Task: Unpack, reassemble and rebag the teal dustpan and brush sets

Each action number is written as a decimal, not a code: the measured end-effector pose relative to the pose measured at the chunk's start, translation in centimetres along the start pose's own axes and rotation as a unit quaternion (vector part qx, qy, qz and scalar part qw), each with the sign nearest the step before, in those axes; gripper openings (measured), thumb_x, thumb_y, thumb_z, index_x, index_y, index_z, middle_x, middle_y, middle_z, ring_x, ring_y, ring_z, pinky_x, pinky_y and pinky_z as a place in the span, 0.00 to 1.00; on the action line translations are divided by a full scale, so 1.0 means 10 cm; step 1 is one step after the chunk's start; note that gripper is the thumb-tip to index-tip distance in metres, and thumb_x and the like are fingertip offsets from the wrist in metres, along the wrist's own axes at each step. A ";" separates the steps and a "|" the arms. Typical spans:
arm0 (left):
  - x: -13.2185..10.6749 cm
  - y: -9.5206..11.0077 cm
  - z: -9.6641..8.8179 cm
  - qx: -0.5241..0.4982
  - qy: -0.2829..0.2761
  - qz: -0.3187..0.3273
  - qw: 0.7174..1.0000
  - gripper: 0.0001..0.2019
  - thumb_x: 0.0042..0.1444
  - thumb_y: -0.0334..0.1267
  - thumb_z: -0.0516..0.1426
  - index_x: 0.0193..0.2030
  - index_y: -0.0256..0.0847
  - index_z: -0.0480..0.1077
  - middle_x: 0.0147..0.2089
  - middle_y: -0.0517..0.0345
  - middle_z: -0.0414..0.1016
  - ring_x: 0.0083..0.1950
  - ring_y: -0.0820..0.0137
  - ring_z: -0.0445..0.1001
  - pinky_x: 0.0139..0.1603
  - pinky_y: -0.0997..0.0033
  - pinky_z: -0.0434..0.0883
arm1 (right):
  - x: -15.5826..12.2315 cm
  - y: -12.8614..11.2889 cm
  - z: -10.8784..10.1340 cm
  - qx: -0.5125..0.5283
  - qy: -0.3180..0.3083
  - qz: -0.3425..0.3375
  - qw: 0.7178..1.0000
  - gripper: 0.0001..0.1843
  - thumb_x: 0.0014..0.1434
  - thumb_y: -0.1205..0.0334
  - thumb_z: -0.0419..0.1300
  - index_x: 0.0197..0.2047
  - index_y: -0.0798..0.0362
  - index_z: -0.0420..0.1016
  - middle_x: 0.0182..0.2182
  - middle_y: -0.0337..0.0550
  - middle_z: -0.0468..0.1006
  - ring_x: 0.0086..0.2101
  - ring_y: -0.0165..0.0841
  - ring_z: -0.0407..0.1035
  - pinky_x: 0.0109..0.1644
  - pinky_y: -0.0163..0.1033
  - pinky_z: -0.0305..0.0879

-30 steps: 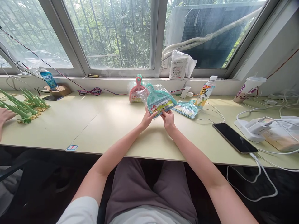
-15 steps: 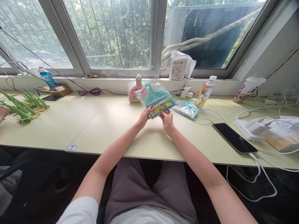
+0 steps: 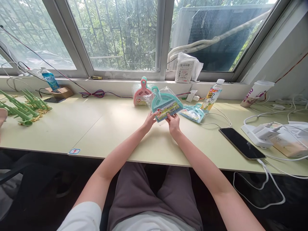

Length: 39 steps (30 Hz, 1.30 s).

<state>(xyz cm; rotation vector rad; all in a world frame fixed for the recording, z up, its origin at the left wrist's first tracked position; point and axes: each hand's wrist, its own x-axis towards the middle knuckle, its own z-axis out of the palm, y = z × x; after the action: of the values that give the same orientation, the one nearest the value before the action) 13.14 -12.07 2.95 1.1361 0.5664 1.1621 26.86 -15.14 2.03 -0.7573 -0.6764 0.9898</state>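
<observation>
A teal mini dustpan and brush set (image 3: 166, 103) in a clear plastic bag is held tilted above the table, its handle pointing up and away. My left hand (image 3: 150, 121) is closed on its lower left edge. On the lower right edge, my right hand (image 3: 173, 123) pinches the same set, thumb in front. Behind it a pink dustpan set (image 3: 142, 95), also bagged, leans against the wall under the window. To the right, another bagged teal set (image 3: 192, 113) lies flat on the table.
A drink bottle (image 3: 212, 95) stands behind the flat set. Farther right are a phone (image 3: 242, 143) on a cable, a power strip (image 3: 258, 134) and a cup (image 3: 256, 93). Green plastic parts (image 3: 26, 110) lie at left, beside another person's hand (image 3: 3, 116).
The held dustpan set has shifted very slightly to the right in the view, still in both hands. At the left edge, the other person's hand has moved a little.
</observation>
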 end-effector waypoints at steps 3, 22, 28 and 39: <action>0.05 0.07 -0.07 -0.030 0.043 0.045 0.998 0.23 0.55 0.39 0.61 0.57 0.43 0.64 0.57 0.53 0.72 0.61 0.62 0.68 0.61 0.59 0.65 | -0.02 0.01 0.01 -0.011 -0.009 0.003 1.000 0.19 0.48 0.61 0.67 0.44 0.51 0.68 0.43 0.44 0.79 0.46 0.37 0.75 0.53 0.48 0.74; 0.05 0.03 -0.08 -0.004 -0.029 -0.013 0.999 0.23 0.55 0.47 0.62 0.55 0.42 0.66 0.59 0.48 0.72 0.63 0.57 0.67 0.62 0.53 0.65 | 0.03 0.05 0.01 -0.020 0.040 0.015 0.999 0.21 0.52 0.68 0.62 0.48 0.48 0.63 0.44 0.44 0.77 0.46 0.35 0.76 0.56 0.48 0.73; 0.07 0.04 -0.13 -0.011 -0.035 -0.007 0.999 0.21 0.50 0.37 0.63 0.51 0.39 0.68 0.52 0.49 0.76 0.55 0.60 0.74 0.59 0.55 0.68 | 0.01 0.04 0.02 -0.023 0.020 0.018 0.999 0.18 0.52 0.69 0.61 0.45 0.48 0.62 0.43 0.42 0.77 0.45 0.33 0.76 0.56 0.47 0.73; 0.08 0.02 -0.14 0.047 0.076 -0.036 0.995 0.19 0.47 0.34 0.58 0.48 0.42 0.64 0.43 0.56 0.77 0.40 0.67 0.77 0.38 0.66 0.76 | 0.12 -0.01 0.02 -0.051 -0.029 0.117 0.991 0.09 0.56 0.69 0.56 0.40 0.49 0.64 0.36 0.39 0.79 0.36 0.31 0.77 0.49 0.44 0.76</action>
<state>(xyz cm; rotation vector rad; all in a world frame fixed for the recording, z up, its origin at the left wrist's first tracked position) 12.13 -10.74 2.75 1.1038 0.7801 1.1746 27.26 -14.01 2.40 -0.9165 -0.7034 1.2013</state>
